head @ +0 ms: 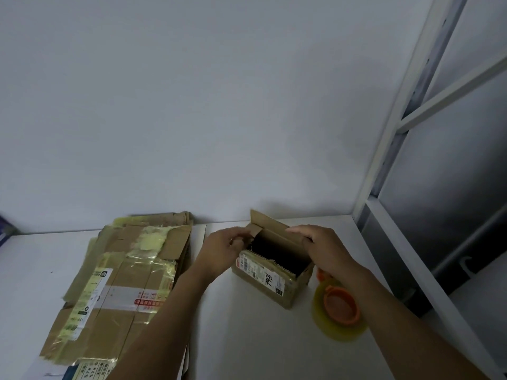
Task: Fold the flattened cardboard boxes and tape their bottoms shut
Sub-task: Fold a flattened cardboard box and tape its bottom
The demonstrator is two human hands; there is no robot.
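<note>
Box (271, 281) stands open-topped on the white tabletop (247, 338); left hand (225, 250) pinches its small end flap, right hand (326, 250) grips its right rim. Tape roll (333, 325) lies just beside it; flattened boxes (118, 283) lie stacked at left.

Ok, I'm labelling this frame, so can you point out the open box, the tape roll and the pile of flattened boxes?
open box (270, 281): head view, on its labelled front wall.
tape roll (341, 305): head view, on its orange core.
flattened boxes (126, 272): head view, on the top sheet's cardboard.
</note>
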